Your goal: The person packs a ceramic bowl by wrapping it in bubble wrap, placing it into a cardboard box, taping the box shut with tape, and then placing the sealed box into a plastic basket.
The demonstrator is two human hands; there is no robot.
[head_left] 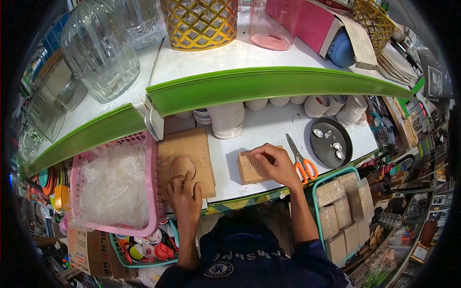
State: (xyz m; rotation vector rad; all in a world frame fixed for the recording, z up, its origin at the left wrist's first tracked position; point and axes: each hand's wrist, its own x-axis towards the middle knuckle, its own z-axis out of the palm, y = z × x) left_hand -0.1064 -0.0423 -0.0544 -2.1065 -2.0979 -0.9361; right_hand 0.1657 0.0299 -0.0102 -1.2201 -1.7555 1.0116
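A roll of tape lies flat on brown cardboard sheets at the left of the white shelf. My left hand is over its near edge, fingers apart, the fingertips at the ring. On the right, my right hand rests on a small brown cardboard box, its fingers curled against the box's top and right side. Orange-handled scissors lie just right of that hand. Beyond them sits a round black pan with several shiny silver pieces in it.
A pink basket of clear plastic wrap stands at left. Below right, a teal basket holds several wrapped boxes. Stacked white bowls line the back under a green-edged upper shelf bearing glass jars and a gold basket.
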